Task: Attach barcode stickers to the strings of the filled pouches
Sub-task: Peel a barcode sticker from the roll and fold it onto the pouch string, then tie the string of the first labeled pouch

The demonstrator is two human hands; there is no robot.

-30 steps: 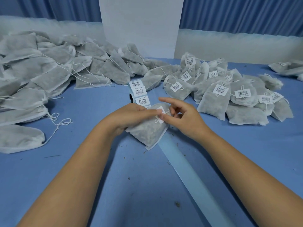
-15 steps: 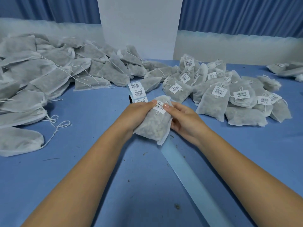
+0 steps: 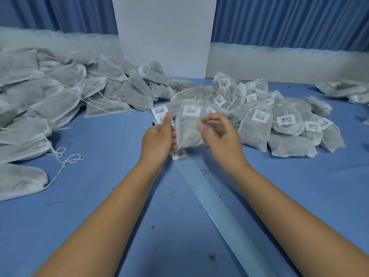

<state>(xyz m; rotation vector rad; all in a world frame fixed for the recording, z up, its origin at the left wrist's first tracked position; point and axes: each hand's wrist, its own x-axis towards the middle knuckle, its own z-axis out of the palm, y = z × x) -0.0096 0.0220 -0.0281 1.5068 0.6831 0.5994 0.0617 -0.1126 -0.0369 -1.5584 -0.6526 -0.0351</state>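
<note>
A filled white mesh pouch (image 3: 188,128) stands upright and motion-blurred between my hands, a barcode sticker (image 3: 191,110) on its string at the top. My left hand (image 3: 158,137) holds it from the left, fingers behind it and thumb up along its edge. To the pouch's right, my right hand (image 3: 220,132) has loosely spread fingers, and only the thumb tip touches the pouch's edge. The sticker roll (image 3: 159,113) stands just behind my left hand. One loose label (image 3: 180,153) lies below the pouch, on the end of the pale backing strip (image 3: 219,206).
A big heap of unlabelled pouches (image 3: 60,96) with trailing strings fills the left of the blue table (image 3: 99,196). Labelled pouches (image 3: 279,124) are piled at the right, more at the far right edge (image 3: 343,89). A white panel (image 3: 165,37) stands behind.
The pouch has gone from lying on the table to being lifted upright and away from me with its sticker on. My right hand has loosened its grip and its fingers have spread.
</note>
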